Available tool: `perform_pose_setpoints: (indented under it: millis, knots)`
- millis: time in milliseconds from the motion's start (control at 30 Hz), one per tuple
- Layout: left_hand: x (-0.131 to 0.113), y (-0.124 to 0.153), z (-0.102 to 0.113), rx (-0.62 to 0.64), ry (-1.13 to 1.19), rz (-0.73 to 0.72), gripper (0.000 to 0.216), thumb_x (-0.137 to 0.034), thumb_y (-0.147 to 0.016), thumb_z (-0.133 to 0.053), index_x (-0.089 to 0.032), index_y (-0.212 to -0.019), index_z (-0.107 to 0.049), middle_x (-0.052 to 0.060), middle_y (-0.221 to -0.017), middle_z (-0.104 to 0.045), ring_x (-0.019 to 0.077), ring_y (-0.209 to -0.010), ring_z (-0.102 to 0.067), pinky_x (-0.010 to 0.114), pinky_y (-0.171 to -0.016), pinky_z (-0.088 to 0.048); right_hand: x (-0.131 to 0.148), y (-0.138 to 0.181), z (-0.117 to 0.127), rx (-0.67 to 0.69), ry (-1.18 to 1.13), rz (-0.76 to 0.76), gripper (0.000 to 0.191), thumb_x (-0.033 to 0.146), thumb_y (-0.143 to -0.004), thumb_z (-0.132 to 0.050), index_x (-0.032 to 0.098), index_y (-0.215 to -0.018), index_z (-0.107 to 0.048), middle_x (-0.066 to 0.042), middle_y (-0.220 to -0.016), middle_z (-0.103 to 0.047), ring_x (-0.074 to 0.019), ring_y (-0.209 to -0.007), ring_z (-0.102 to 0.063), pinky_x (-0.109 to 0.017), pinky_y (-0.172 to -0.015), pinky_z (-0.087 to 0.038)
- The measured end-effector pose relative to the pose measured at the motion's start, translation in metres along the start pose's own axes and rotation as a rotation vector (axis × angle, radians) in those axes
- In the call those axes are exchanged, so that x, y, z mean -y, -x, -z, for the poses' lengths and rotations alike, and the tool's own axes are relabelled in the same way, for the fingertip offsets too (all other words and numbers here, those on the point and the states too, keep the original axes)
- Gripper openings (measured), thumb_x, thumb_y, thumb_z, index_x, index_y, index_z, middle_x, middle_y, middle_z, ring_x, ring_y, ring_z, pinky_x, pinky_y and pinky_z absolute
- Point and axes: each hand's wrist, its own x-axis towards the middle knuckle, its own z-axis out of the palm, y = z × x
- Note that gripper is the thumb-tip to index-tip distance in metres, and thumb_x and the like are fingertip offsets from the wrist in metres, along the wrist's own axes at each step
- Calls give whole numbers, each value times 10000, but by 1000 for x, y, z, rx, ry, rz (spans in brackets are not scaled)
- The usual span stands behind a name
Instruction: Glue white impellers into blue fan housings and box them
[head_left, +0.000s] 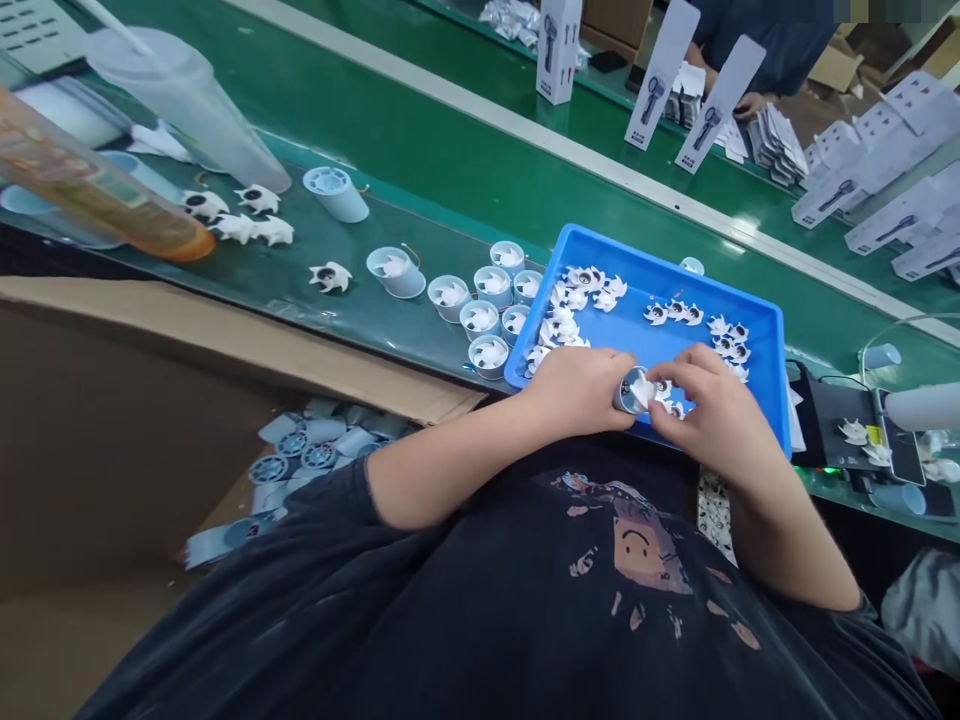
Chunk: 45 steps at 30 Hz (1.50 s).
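My left hand [581,390] is closed around a small pale-blue fan housing [627,392], held over the near edge of a blue tray [761,330]. My right hand [709,400] pinches a white fan impeller [643,390] at the mouth of that housing. The tray holds several loose white impellers [577,295]. Left of the tray stand several pale-blue housings with impellers inside [480,318].
A cardboard box [225,340] at lower left holds several empty housings [315,445]. Loose impellers [247,215], a clear lidded cup [187,100] and an orange bottle [97,185] lie far left. Across the green conveyor [450,130] stand white product boxes [559,50] and another person [750,40].
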Motion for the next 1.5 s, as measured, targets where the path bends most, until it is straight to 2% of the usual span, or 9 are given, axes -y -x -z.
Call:
perform_pose_setpoints:
  millis: [367, 467, 667, 767, 833, 967, 1133, 1333, 1500]
  knots:
    - [6, 6, -15, -242, -143, -178, 197, -300, -742, -598, -155, -852, -672, 63, -758, -727, 276, -701, -705, 336, -557, -477, 5, -8, -28, 48, 104, 14, 158, 158, -794, -753, 143, -677, -647, -35, -779, -508, -151, -713, -499, -272, -634, -361]
    - [10, 7, -15, -371, -123, -207, 276, -337, -769, -592, -154, -956, -683, 64, -826, -751, 261, -720, -715, 325, -584, -501, 5, -4, -23, -6, 69, -14, 41, 203, -851, -717, 168, -829, -724, -43, -815, -504, -157, -736, -513, -276, -651, -383]
    - [17, 5, -8, -434, -21, -197, 432, -570, -802, -660, -179, -984, -677, 43, -834, -758, 246, -732, -726, 305, -562, -501, 19, 17, 4, -77, -95, 38, 379, 394, -999, -520, 134, -816, -725, -54, -783, -461, -150, -733, -480, -281, -650, -383]
    - [21, 5, -10, -459, -40, -211, 371, -486, -837, -632, -164, -1017, -675, 54, -861, -760, 245, -730, -726, 313, -578, -514, 23, 21, -2, -106, -37, 44, 447, 495, -994, -489, 120, -1092, -711, -121, -965, -500, -208, -860, -494, -334, -739, -421]
    - [22, 5, -13, -439, -35, -217, 364, -461, -862, -601, -158, -1052, -671, 63, -882, -760, 242, -748, -726, 316, -607, -529, 23, 21, -10, -128, 44, 31, 509, 537, -988, -471, 121, -1203, -669, -147, -1033, -499, -242, -908, -485, -366, -766, -412]
    - [21, 6, -14, -326, 19, -175, 541, -575, -821, -684, -156, -1162, -644, 93, -1059, -737, 255, -900, -713, 323, -716, -560, 21, 25, -11, -260, -9, 51, 412, 426, -992, -523, 143, -746, -694, -72, -783, -474, -176, -749, -442, -322, -686, -345]
    - [39, 1, 10, -152, 126, 6, 580, -486, -713, -823, -224, -1198, -645, 76, -1234, -596, 261, -1070, -637, 355, -873, -554, 9, 50, -6, -286, -142, 48, 240, 319, -979, -554, 143, -890, -691, -71, -866, -520, -159, -803, -509, -305, -700, -428]
    - [94, -93, 53, -217, 73, 221, 497, -290, -809, -718, -225, -1275, -558, 38, -1248, -631, 249, -1106, -608, 323, -951, -487, -1, 92, -20, -370, -297, -18, 100, 140, -928, -560, 163, -923, -657, -66, -941, -529, -139, -875, -555, -248, -732, -488]
    - [104, -193, 38, -62, -73, 365, 527, -258, -919, -645, -169, -1402, -451, 117, -1397, -543, 273, -1281, -512, 384, -1064, -422, 7, 107, -24, -424, -274, -83, 138, 177, -944, -532, 179, -888, -658, -65, -967, -557, -135, -906, -587, -238, -756, -526]
